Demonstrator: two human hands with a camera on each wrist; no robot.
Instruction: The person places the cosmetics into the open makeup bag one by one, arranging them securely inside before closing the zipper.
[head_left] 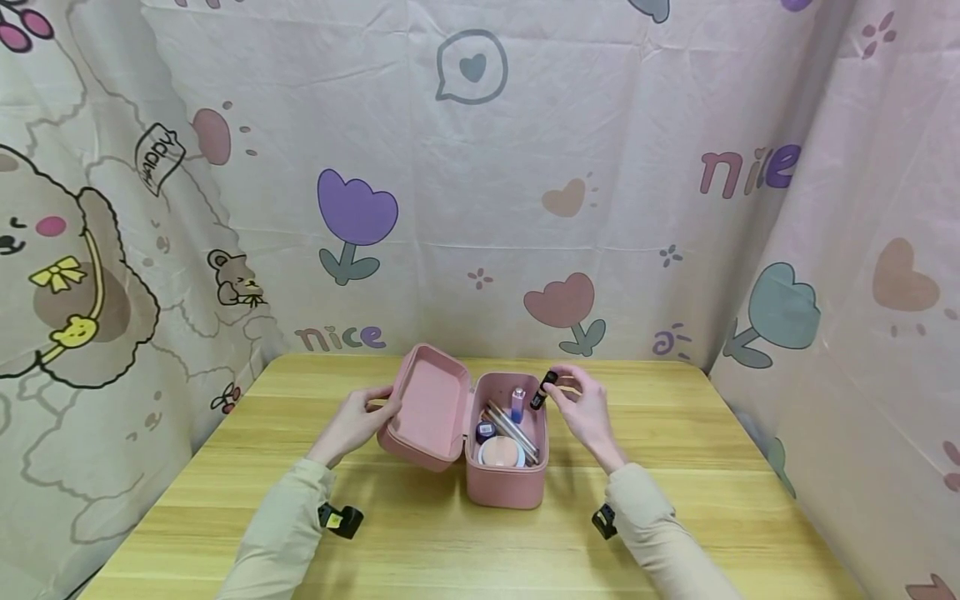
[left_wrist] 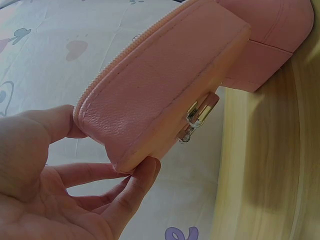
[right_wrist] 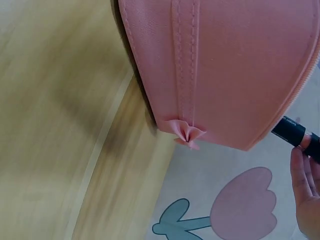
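1. Far left: the left hand is pinching the outer corner of a pink, zip-edged lid, thumb at the zip edge, other fingers underneath. A gold-toned metal fitting is showing on the lid's outer face.
2. The lid is leaning open, tilted, hinged beside the case. Risk, in my judgement: a slipping corner grip could let it drop or tug the case round.
3. Centre: the pink, leather-look box-shaped case is standing upright on the pale wood-grain worktop. Inside, a dark-blue-topped round container and a beige-faced round compact with a white rim are lying near slim metallic sticks; a pink-and-blue tube is sitting towards the back.
4. Right: a slender black tube is slanting at the case's far-right rim; whether it is touching, I cannot tell.
5. The right hand is holding that tube's upper end between narrowed fingers. Likely trouble: a loose pinch could drop it; a low angle could catch the rim or knock the pink-and-blue tube.
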